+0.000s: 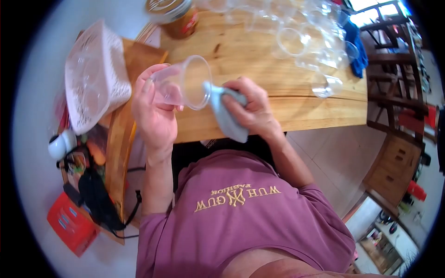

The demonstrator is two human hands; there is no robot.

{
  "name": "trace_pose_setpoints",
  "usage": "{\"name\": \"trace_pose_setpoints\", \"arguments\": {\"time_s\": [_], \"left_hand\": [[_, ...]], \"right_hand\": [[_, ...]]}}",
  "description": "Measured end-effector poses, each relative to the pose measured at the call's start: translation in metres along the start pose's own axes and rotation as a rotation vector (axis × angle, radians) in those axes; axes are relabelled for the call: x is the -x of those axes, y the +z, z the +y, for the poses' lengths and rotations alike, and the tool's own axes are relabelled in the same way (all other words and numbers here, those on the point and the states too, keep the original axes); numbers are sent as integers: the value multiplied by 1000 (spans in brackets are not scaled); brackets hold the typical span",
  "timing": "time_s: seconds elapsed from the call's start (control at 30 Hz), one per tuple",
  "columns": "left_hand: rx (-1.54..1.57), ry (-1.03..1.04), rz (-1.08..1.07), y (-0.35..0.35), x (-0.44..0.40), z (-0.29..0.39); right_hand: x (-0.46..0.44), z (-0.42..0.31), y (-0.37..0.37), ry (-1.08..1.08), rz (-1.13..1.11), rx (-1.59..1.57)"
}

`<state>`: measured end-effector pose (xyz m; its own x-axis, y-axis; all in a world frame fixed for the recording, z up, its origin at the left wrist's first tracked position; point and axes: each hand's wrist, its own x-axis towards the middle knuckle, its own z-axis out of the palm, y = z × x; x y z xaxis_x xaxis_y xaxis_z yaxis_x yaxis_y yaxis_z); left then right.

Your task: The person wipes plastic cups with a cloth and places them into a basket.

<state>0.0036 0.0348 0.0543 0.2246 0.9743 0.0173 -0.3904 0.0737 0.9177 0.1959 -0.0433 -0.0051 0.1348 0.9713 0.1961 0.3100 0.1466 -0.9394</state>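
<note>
My left hand (pixel 156 109) grips a clear plastic cup (pixel 174 85) from its base and side. The cup lies tilted sideways, its open rim facing right, above the near edge of the wooden table. In my right hand (pixel 250 104) is a light blue cloth (pixel 227 113), bunched between thumb and fingers and hanging down. The cloth's upper tip is close beside the cup's rim; whether they touch I cannot tell.
Many clear plastic cups (pixel 292 41) crowd the far right of the table (pixel 232 55). A lidded jar (pixel 178 21) stands at the far left. Left of me, a white plastic basket (pixel 118 76) holds more clear cups. Dark wooden chairs (pixel 394 60) are at the right.
</note>
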Motion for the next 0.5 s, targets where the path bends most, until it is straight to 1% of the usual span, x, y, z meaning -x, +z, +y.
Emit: {"name": "trace_pose_setpoints", "arguments": {"time_s": [0.03, 0.07, 0.1, 0.17, 0.23, 0.27, 0.3, 0.37, 0.4, 0.43, 0.5], "left_hand": [[5, -48, 51, -14, 2, -4], [13, -96, 102, -28, 5, -8], [2, -95, 134, -40, 8, -13], [-57, -119, 124, -54, 12, -17], [-89, -140, 171, -49, 16, -18], [-125, -172, 161, -45, 16, -19], [-163, -204, 149, -41, 16, -20], [-205, -236, 108, -26, 18, -22], [-217, -261, 70, -21, 19, -25], [-232, -286, 36, -18, 20, -27], [-206, -284, 31, -12, 21, -24]], "right_hand": [[1, -1, -2, 61, -11, -60], [4, -6, -3, 185, 14, -180], [6, -12, -5, 312, 39, -292], [4, -16, -10, 332, 93, -416], [-2, -26, -15, 233, 74, -347], [-5, -30, -16, 182, 36, -244], [-9, -36, -14, 182, 30, -244], [-17, -46, -5, -37, -130, 19], [-20, -48, 3, -132, -138, 106], [-21, -48, 7, -141, -151, 97], [-21, -50, 13, -104, -51, 150]]}}
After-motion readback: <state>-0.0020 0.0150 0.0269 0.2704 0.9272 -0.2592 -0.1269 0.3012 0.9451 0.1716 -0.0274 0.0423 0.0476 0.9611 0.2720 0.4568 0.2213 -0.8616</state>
